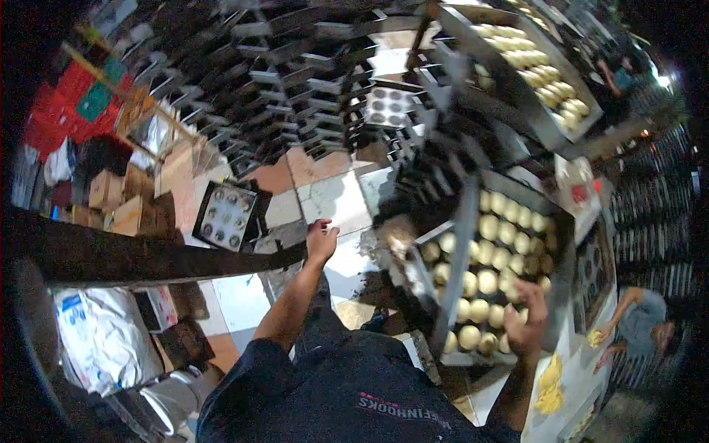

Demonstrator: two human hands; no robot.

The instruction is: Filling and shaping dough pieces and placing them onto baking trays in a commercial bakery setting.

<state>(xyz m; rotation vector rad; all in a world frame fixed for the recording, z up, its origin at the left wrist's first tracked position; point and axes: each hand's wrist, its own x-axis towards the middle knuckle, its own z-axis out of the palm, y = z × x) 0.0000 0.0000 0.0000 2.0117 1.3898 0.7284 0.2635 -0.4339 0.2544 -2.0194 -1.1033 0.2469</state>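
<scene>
Room on floor point(332, 201) L of walled dough tray point(464, 255). R hand point(526, 321) over tray, part-spread, contact unclear; L hand point(321, 244) L thereof, half-open, empty.

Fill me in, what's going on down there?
A person has their right hand over a metal tray of pale round dough balls; whether it touches any is unclear. The left hand looks empty, out above the tiled floor. At far right, a co-worker reaches toward yellow material on a table.
</scene>
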